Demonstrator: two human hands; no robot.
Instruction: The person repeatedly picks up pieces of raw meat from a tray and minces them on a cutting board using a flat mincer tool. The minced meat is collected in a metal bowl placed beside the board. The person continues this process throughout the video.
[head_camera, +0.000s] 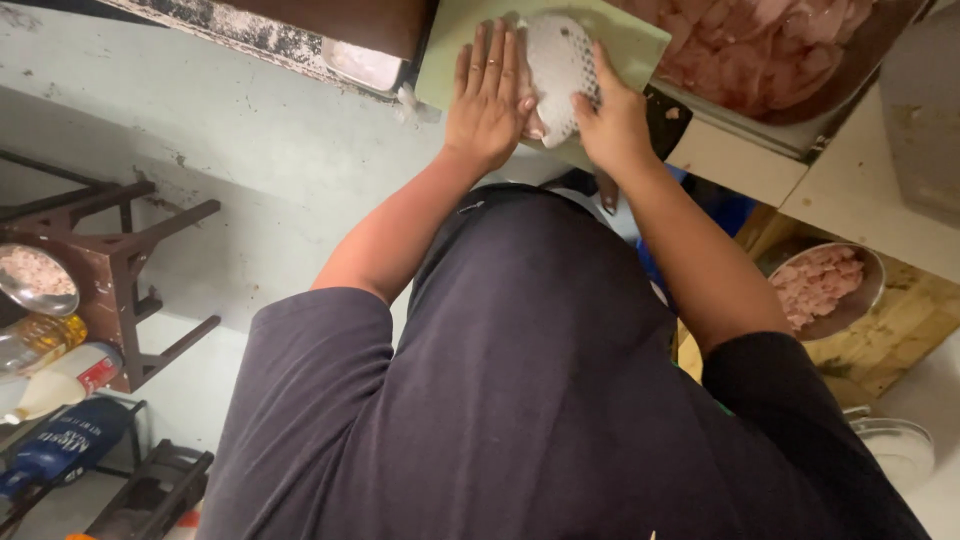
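My left hand (487, 90) lies flat, fingers stretched out, on a pale green cutting board (640, 45), its fingertips against a pink piece of raw meat covered by a white dotted sheet (558, 62). A ring shows on one finger. From the other side, my right hand (610, 120) grips the covered meat, thumb on top. Both hands press in toward each other around it. The underside of the piece is hidden.
A large tray of raw pink meat pieces (770, 45) sits beyond the board. A metal bowl of chopped meat (825, 285) rests on a wooden surface at the right. At the left stand a dark rack (120, 270), bottles (60, 440) and a metal dish (35, 280).
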